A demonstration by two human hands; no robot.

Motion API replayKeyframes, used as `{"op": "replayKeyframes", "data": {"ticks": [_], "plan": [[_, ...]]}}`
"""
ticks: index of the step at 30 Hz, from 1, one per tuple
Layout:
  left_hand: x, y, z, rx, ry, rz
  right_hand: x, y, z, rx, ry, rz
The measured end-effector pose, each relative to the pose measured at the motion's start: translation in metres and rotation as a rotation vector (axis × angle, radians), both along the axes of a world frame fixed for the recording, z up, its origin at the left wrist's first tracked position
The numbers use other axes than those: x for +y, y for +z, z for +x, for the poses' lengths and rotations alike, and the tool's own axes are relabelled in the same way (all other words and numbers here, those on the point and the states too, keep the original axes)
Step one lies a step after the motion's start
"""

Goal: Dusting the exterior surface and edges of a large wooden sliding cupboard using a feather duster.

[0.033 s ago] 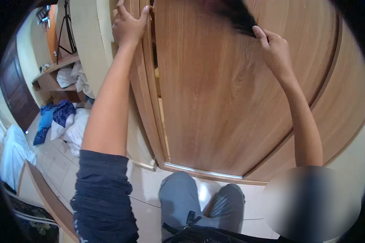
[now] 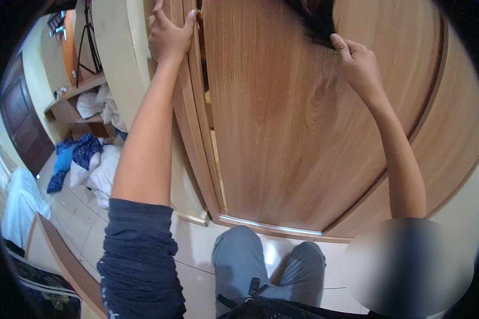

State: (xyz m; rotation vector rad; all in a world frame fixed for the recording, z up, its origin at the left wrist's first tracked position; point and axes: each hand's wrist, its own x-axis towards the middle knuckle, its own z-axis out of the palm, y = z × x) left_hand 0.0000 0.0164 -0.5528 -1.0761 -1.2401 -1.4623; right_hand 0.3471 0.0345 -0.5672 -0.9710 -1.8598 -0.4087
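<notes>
My left hand rests against the upright wooden frame of a wardrobe. Its thumb and fingers are spread, the thumb beside the narrow gap at the door's edge. Closed in a pinch, my right hand holds the lower corner of a black cloth in front of the brown sliding door. Most of the cloth runs out of the top of the view, and a dark reddish patch shows on it. Through the gap, yellowish things inside the wardrobe are partly visible.
A second door panel stands on the right. At left, blue and white clothes lie on the tiled floor below a shelf with white bags. A black tripod stands above. Near the lower left is a wooden board edge.
The black cloth has swung slightly and looks less smeared. The view has shifted a little; both hands keep nearly the same places.
</notes>
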Motion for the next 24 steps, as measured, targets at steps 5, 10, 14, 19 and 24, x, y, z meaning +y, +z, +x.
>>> {"op": "replayKeyframes", "data": {"ticks": [5, 10, 14, 19, 24], "plan": [[0.007, -0.002, -0.003, -0.039, 0.03, -0.04, -0.001, -0.013, 0.002, -0.16, -0.048, 0.008], [0.007, -0.002, -0.002, -0.037, 0.013, -0.074, -0.004, -0.029, 0.003, -0.314, -0.045, -0.187], [0.007, -0.001, -0.001, 0.004, 0.061, -0.03, -0.004, -0.037, 0.006, -0.11, -0.021, 0.006], [0.007, 0.0, -0.001, -0.058, 0.014, -0.09, -0.003, -0.04, 0.011, -0.219, -0.055, -0.097], [0.004, -0.002, 0.001, -0.049, -0.039, -0.08, -0.003, -0.048, 0.015, -0.169, -0.092, 0.056]]}}
